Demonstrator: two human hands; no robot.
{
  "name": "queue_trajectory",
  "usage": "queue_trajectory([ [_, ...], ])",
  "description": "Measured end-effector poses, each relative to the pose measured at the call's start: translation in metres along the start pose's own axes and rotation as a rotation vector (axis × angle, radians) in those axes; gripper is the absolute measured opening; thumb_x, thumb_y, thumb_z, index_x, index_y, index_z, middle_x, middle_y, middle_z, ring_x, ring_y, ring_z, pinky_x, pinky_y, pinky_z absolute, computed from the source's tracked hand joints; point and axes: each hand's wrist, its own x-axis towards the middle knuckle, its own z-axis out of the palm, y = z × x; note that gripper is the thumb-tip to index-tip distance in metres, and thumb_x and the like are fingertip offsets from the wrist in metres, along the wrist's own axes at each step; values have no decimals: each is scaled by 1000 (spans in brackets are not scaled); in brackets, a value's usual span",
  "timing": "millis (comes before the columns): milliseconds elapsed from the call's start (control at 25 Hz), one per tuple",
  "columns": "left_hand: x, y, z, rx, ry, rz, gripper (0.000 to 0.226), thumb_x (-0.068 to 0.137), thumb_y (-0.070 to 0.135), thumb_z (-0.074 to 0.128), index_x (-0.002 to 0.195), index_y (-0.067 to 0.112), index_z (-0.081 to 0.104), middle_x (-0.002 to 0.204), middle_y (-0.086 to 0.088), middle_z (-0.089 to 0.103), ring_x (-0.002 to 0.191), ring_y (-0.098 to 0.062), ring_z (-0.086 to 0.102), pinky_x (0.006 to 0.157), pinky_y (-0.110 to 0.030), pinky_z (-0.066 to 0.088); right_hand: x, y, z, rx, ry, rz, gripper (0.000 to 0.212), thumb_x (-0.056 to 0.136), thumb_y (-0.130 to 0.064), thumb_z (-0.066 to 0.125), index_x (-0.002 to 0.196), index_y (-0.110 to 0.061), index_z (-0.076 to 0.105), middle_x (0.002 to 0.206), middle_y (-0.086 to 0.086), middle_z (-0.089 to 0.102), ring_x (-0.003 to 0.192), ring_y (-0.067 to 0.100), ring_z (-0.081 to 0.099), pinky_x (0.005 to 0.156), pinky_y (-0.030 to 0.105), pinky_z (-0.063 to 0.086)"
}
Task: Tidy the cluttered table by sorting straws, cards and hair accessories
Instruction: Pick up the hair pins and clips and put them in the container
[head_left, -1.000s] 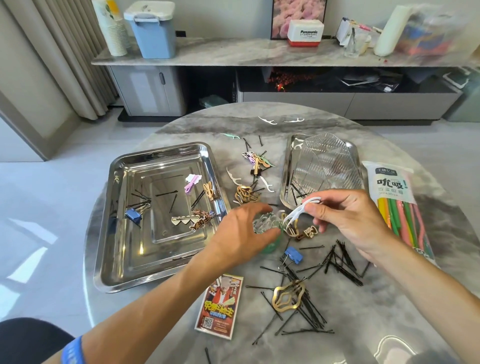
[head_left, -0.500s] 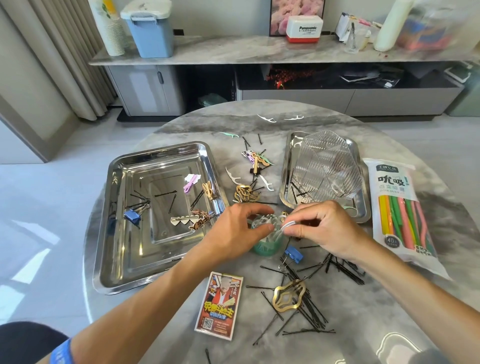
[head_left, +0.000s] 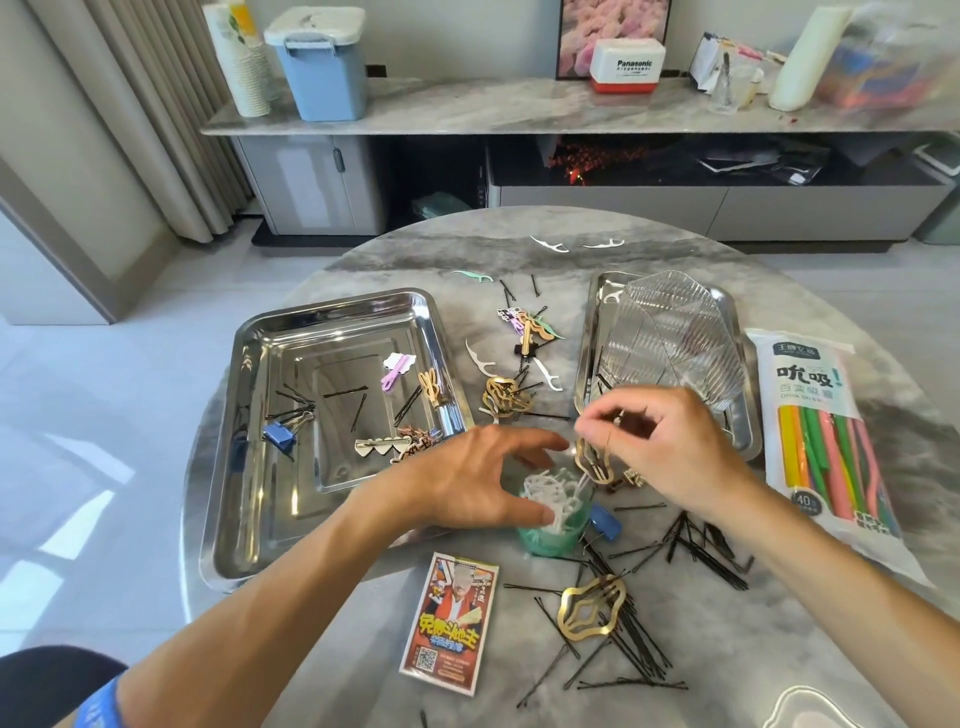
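Observation:
My right hand (head_left: 660, 441) pinches a gold openwork hair clip (head_left: 595, 462), which hangs just above a small green cup (head_left: 550, 535) stuffed with white floss picks. My left hand (head_left: 478, 483) lies beside the cup with spread, relaxed fingers. Its thumb touches the cup's left rim and its fingers arch over the far side. A second gold clip (head_left: 592, 608) lies on a heap of black bobby pins (head_left: 701, 551). A playing-card pack (head_left: 452, 623) sits near the front edge. The straw pack (head_left: 815, 415) lies at the right.
A large steel tray (head_left: 244, 467) at the left holds hair clips, bobby pins and a blue binder clip. A smaller tray (head_left: 584, 374) carries a clear ribbed dish (head_left: 675, 343). More clips (head_left: 506, 400) and floss picks (head_left: 545, 244) are scattered between and behind the trays. Another blue binder clip (head_left: 605, 522) lies beside the cup.
My right hand brought a white floss pick down to the cup and now lifts a gold hair clip instead. My left hand loosened from around the cup.

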Motion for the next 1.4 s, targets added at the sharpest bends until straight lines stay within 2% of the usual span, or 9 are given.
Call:
queue_trajectory([
  [120, 0, -15, -13, 289, 203, -6, 38, 90, 37, 58, 124, 22, 64, 121, 4, 68, 107, -10, 60, 95, -25, 47, 34, 4, 6, -148, 20, 84, 8, 85, -30, 72, 93, -29, 74, 78, -27, 68, 62, -4, 60, 55, 11, 45],
  [280, 0, -30, -12, 513, 213, -36, 21, 90, 27, 53, 92, 20, 72, 93, 5, 69, 93, -16, 57, 91, -37, 44, 78, 16, 54, -457, -290, 96, 34, 87, -28, 73, 119, -22, 63, 97, -8, 65, 78, 6, 58, 71, 25, 48],
  [400, 5, -37, -11, 577, 333, -110, 20, 84, 30, 51, 85, 24, 70, 84, 5, 71, 90, -18, 59, 93, -35, 37, 89, 27, 81, -622, -312, -10, 19, 86, -23, 67, 104, -18, 62, 104, 2, 64, 94, 22, 62, 74, 29, 46],
  [640, 22, -44, 1, 627, 470, -230, 19, 87, 34, 51, 81, 20, 63, 89, 4, 68, 98, -20, 57, 90, -36, 29, 59, 39, 71, -675, -254, -184, 12, 74, -8, 70, 81, -14, 61, 78, 3, 64, 71, 27, 64, 63, 37, 56],
  [760, 31, -43, 10, 647, 470, -307, 25, 87, 48, 55, 81, 25, 60, 98, 6, 64, 106, -18, 51, 94, -43, 30, 33, 44, 51, -657, -448, -176, 19, 75, -20, 74, 85, -19, 59, 82, -7, 54, 75, 14, 51, 70, 37, 55],
  [880, 36, -42, 8, 571, 471, -341, 16, 84, 36, 60, 73, 25, 54, 91, 7, 65, 102, -18, 53, 94, -43, 30, 35, 39, 34, -649, -532, -129, 8, 82, -32, 61, 85, -26, 64, 85, -14, 57, 80, 6, 48, 78, 31, 52],
  [1000, 34, -41, 9, 576, 479, -360, 8, 83, 22, 53, 76, 22, 58, 84, 3, 67, 96, -20, 56, 95, -41, 27, 64, 34, 39, -530, -309, 20, 13, 90, -25, 58, 88, -23, 70, 89, -10, 68, 76, 5, 60, 77, 28, 54],
  [1080, 32, -40, 12, 626, 493, -367, 15, 87, 21, 50, 73, 23, 49, 83, 2, 67, 94, -21, 55, 97, -41, 24, 85, 36, 48, -676, -182, 143, 11, 93, -18, 60, 87, -15, 68, 86, -2, 68, 70, 13, 60, 67, 26, 50],
  [1400, 34, -40, 10, 661, 504, -327, 18, 87, 29, 45, 71, 21, 47, 83, 3, 67, 92, -19, 55, 106, -43, 20, 111, 48, 62, -867, -180, 269, 14, 85, -8, 62, 78, -16, 53, 79, 2, 58, 68, 21, 52, 65, 29, 42],
])
